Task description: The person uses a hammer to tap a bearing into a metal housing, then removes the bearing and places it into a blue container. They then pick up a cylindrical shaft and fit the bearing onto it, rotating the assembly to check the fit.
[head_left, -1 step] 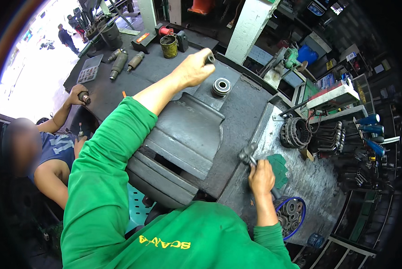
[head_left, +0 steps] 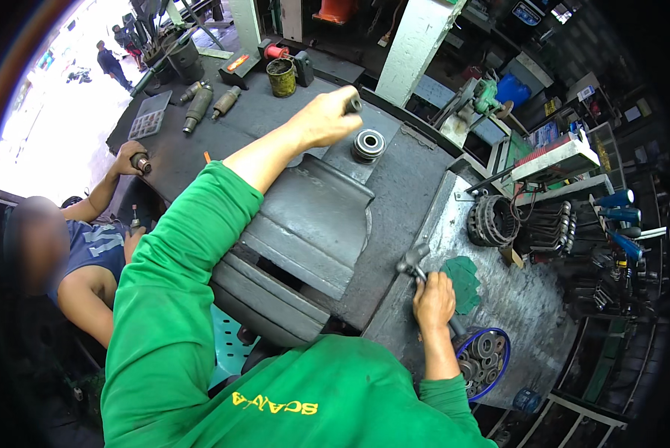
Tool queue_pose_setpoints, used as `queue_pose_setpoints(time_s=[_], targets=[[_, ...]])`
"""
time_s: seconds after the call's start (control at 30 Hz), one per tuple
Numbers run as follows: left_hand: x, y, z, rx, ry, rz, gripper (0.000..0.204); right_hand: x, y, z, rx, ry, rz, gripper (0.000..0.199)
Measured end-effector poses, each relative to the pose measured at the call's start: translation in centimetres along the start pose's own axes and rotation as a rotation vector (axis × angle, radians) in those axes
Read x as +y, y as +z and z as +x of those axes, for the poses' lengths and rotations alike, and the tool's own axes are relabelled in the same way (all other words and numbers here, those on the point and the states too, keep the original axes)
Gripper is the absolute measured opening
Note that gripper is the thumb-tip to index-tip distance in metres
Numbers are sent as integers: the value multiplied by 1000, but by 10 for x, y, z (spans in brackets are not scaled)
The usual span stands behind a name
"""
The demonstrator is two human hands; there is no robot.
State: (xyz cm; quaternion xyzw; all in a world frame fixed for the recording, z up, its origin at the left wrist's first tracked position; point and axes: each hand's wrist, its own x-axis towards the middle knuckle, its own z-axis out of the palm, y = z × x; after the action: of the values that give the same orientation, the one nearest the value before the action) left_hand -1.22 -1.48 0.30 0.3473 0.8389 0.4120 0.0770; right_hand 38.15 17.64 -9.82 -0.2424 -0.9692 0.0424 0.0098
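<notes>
Two hands busy at the big vise, one out front and one off to the side.

The left hand [head_left: 326, 118] reaches out past the far end of the vise [head_left: 312, 224], fingers curled tight round a short dark metal piece [head_left: 354, 103] whose tip pokes out of the fist, just beside the round bearing [head_left: 368, 144] sitting on the bench [head_left: 275, 112] at the vise's far end. The right hand [head_left: 433, 300], off to the right of the vise, is wrapped shut round the handle of a hammer [head_left: 416, 263], its head lying on the grey metal sheet next to a green rag [head_left: 463, 280]. Nearer than that hand, a blue-rimmed bowl [head_left: 501, 366] holds metal rings. Left of the vise, a second person's hand [head_left: 129, 158] grips a small cylinder at the bench edge.
</notes>
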Motion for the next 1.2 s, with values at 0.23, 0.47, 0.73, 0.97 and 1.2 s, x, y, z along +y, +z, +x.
queue_pose_setpoints(time_s=[0.23, 0.47, 0.73, 0.97, 1.2], targets=[[35, 22, -7, -233, 41, 477, 97, 28, 54, -25, 163, -31, 57, 45], [21, 27, 0, -282, 33, 475, 81, 27, 65, -21, 157, 5, 44, 46], [16, 5, 7, -283, -229, -464, 55, 24, 60, -20, 143, 39, 37, 44], [-2, -13, -5, -686, -417, -1418, 51, 24, 57, -20, 140, 51, 70, 44], [-12, -10, -5, -564, -448, -1477, 58, 24, 60, -19, 146, 55, 46, 45]])
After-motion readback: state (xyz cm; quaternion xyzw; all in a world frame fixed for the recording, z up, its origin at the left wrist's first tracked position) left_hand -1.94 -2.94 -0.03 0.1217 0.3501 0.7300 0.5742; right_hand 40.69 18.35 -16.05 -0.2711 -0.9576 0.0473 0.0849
